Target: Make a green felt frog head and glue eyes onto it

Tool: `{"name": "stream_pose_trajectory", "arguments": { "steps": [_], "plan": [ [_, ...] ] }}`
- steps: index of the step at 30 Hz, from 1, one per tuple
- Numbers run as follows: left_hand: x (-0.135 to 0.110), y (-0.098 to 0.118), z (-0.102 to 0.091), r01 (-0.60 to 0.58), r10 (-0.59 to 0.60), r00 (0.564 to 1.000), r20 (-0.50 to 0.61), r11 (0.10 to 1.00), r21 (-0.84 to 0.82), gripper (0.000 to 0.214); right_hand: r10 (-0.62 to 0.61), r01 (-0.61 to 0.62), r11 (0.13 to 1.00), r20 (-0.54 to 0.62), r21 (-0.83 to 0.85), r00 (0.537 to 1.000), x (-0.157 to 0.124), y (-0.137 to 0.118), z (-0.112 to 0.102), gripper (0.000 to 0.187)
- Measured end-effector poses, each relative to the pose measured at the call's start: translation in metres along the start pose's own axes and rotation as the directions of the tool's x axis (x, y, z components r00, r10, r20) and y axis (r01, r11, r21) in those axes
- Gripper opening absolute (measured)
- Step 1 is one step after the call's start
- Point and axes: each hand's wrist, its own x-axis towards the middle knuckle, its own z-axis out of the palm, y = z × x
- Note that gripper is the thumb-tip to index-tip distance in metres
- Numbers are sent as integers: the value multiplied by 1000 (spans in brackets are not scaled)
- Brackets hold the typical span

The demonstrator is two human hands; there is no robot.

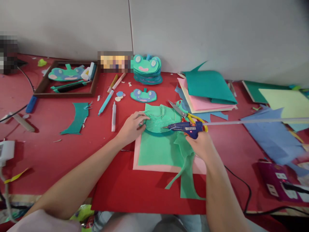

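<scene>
My right hand (201, 143) is closed round a blue glue gun (187, 128), its nozzle pointing left onto a light green foam cut-out (159, 120). A long glue stick (253, 121) juts out of the gun to the right. My left hand (131, 127) pinches the cut-out's left edge and holds it down. The cut-out lies on green foam sheets (156, 151) over a pink sheet (166, 168). Yellow-handled scissors (184, 113) rest just behind the gun.
A stack of frog-face shapes (146, 69) stands by the wall, one more (143, 95) lies in front. Glue sticks and pens (109, 100) lie left. A wooden tray (66, 79) holds scraps. Foam sheets (207, 90) pile right; a power strip (280, 182) and cable lie near the front right edge.
</scene>
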Motion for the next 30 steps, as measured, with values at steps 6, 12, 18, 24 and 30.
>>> {"name": "stream_pose_trajectory", "arguments": {
  "steps": [6,12,18,24,30],
  "plan": [
    [0,1,0,-8,8,1000,-6,1000,6,29,108,-106,992,25,-66,994,0,-1,-1,28],
    [-1,1,-1,5,-5,1000,-6,1000,-8,29,164,-165,986,14,36,986,4,-5,1,16],
    [0,1,-1,4,-4,1000,-5,1000,-6,29,86,-95,979,54,183,995,-3,-16,7,21],
    [-1,1,-1,6,-6,1000,-5,1000,-22,28,14,-26,987,76,157,997,-6,-27,17,23],
    [-1,1,0,-2,1,1000,-8,1000,-25,28,49,-54,995,62,84,997,-4,-24,23,16]
  ]
}}
